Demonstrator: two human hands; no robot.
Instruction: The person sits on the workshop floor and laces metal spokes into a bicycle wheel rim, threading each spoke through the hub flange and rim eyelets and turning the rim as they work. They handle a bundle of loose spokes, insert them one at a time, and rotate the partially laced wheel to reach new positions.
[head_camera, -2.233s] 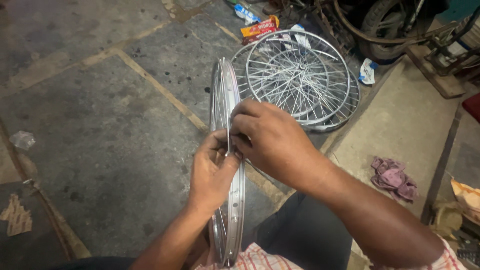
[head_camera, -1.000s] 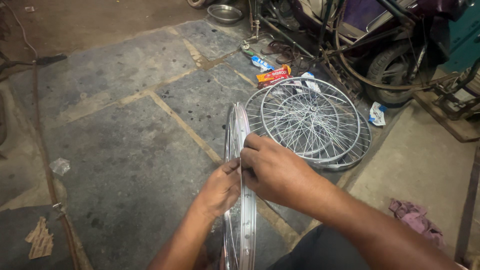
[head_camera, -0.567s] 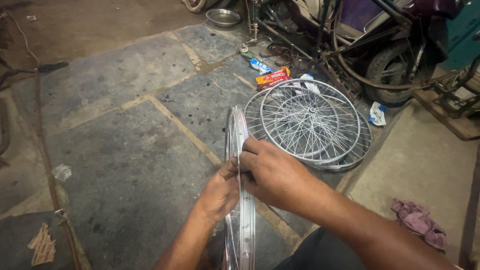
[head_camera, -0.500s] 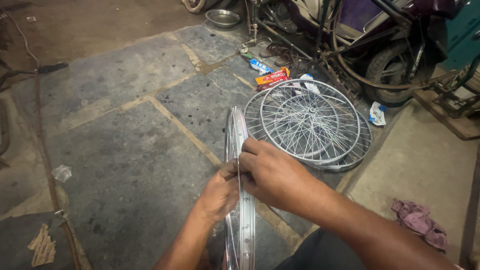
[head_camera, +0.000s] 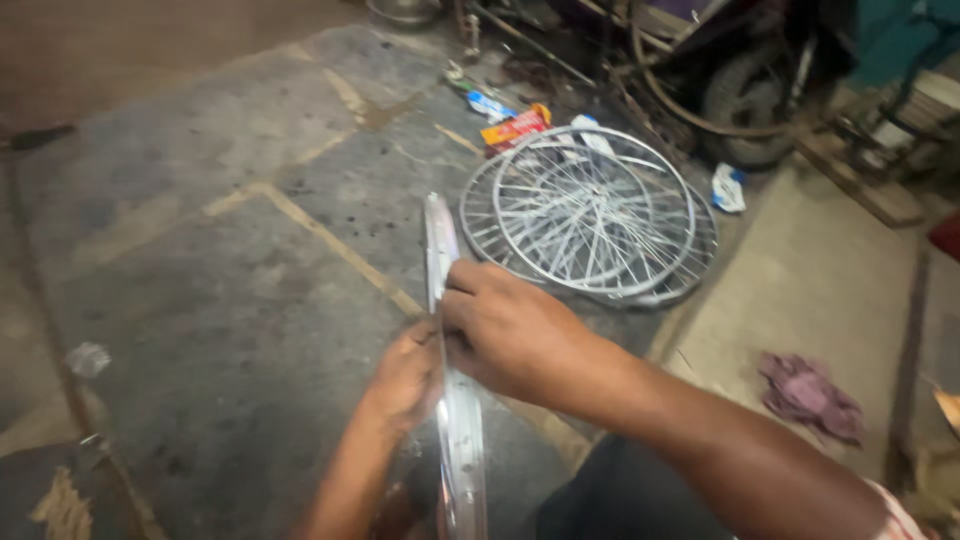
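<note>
Two hands on one bare rim (head_camera: 447, 300) right now, and that's about where you stand: you've got the shiny metal hoop stood on edge in front of your knees, seen nearly edge-on, with your left hand (head_camera: 405, 375) curled round it from the left and your right hand (head_camera: 510, 335) clamped over it from the other side, fingers bent and pinching at the same spot on the rim. What's between the fingertips is too small and blurred to call, could be a nipple or a spoke end, honestly can't tell. As far as I can judge, this wheel is early days, since no spokes or hub show on it at all, while the finished spoked wheels (head_camera: 590, 215) lie stacked flat on the ground well beyond it, so those look done and this one has most of the lacing left. You're working over a rough stone-slab floor (head_camera: 210, 260) with pale seams and dirt on it. A red packet (head_camera: 515, 128) sits just past the stack, a purple rag (head_camera: 808, 392) lies off to your right, and some parked vehicle with a small tyre (head_camera: 745, 100) fills the back corner
</note>
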